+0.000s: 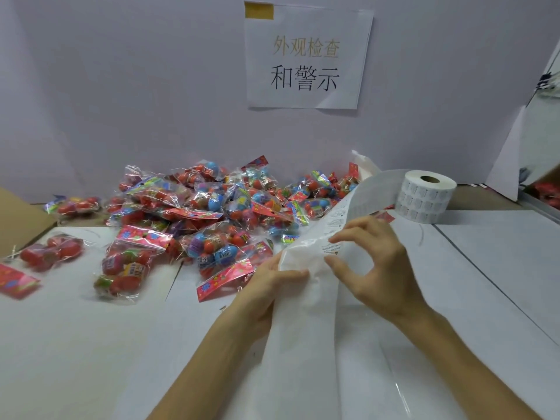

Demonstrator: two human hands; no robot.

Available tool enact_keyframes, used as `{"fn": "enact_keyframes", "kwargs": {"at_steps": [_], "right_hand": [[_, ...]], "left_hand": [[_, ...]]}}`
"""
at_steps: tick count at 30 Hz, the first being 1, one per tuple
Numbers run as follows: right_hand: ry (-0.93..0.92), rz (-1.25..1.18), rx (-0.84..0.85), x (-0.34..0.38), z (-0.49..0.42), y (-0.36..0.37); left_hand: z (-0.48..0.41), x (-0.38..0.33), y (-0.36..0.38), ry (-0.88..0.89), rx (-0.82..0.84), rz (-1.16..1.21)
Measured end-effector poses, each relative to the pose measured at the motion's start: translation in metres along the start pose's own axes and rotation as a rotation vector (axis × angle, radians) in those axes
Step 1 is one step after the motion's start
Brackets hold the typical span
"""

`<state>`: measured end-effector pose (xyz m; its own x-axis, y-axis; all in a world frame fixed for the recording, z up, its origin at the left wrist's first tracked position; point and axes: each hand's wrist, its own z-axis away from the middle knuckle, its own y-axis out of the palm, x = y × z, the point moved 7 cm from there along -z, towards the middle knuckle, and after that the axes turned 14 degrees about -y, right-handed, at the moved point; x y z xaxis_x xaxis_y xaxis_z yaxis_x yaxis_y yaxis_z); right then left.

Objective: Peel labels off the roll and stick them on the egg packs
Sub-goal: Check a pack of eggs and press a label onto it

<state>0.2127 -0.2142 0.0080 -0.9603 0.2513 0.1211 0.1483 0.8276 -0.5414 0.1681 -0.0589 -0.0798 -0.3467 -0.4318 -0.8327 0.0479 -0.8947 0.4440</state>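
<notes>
The label strip [306,298] runs off the roll [424,197] in a loose arc, passes between the two hands and falls in a wide white sheet toward the lower edge of the view, between the forearms. The left hand [266,283] grasps the strip's left edge, thumb laid across the front of the paper and the other fingers tucked behind it, forearm reaching up from below. The right hand [375,262] comes in from the right with the wrist bent. Its forefinger and thumb curve toward each other in a ring around a small printed label [331,248] on the strip, their tips close but a little apart. Whether they have actually pinched the label cannot be told, and the remaining fingers are loosely curled above. The roll stands on end on the surface [75,344], beyond and to the right of the hands, rows of labels showing on its side. The egg packs [212,207] lie in a heap to the left of the strip against the back wall — clear bags of red and blue eggs with bright header cards — with a few loose packs spread nearer the left edge. A flat piece of cardboard [21,216] lies at far left. On the wall above hangs a paper sign [306,56] with printed characters, held at one corner by yellow tape [259,11].
</notes>
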Motion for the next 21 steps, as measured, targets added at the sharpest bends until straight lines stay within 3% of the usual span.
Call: {"fn": "enact_keyframes", "kwargs": {"at_steps": [6,21], "right_hand": [[0.206,-0.036,0.008,-0.015,0.031,0.034],[0.216,-0.052,-0.032,-0.019,0.042,0.034]], "left_hand": [[-0.003,0.002,-0.005,0.045,-0.082,-0.012],[-0.002,0.004,-0.001,0.078,-0.15,-0.16]]}}
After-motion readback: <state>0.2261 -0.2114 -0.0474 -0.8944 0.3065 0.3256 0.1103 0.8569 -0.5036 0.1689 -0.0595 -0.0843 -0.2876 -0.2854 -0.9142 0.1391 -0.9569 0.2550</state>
